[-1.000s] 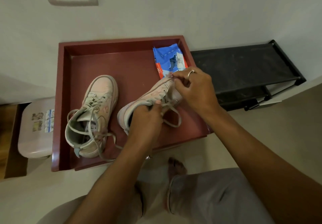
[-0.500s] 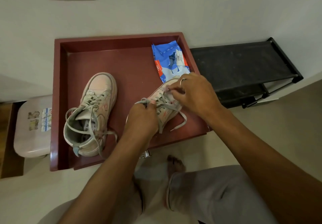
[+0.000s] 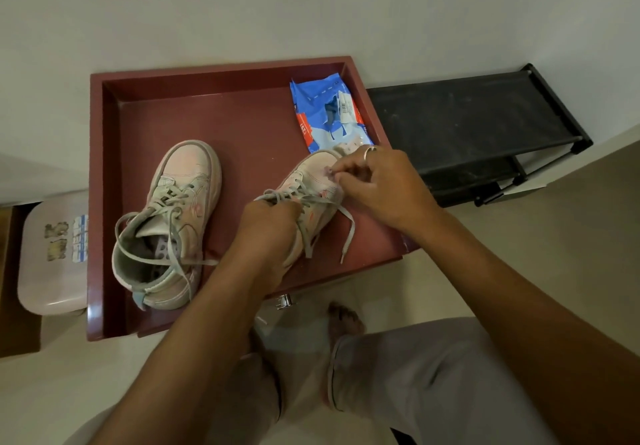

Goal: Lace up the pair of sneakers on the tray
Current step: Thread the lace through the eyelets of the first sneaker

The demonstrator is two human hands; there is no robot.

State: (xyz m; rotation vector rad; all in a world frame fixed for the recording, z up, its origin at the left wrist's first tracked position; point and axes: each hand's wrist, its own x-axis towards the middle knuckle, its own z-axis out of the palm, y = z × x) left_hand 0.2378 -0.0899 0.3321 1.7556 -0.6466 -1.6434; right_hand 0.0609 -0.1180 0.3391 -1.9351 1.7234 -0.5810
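Since a second ago, the shoe (image 3: 311,174) has tipped up from its side. Now it sits more on its bottom, with the toe pointing away from the person. Both hands went along with it.

The left hand (image 3: 270,222) is curled tight on the laces (image 3: 349,229), close to the hole where a foot goes in. The right hand (image 3: 384,184) is just past the left one, at the front of the shoe. Its thumb and fingertips pinch a tiny spot on the top there. It is too small to tell if a lace is between them. A ring (image 3: 370,151) is on one finger.

Two loose lace ends hang down under the right hand and lie on the tray (image 3: 221,112). The shoe sits on the red tray, right under both hands.

The other shoe (image 3: 173,209) stands on the tray too, off to the left of the left hand and not touching it. Its laces are loose and loop around its open top.

A blue packet (image 3: 329,115) lies on the tray just past the right hand, touching the toe of the shoe. A black rack (image 3: 467,122) is out to the right of the right hand, beside the tray. A pale stool (image 3: 52,257) is far to the left of the left hand.
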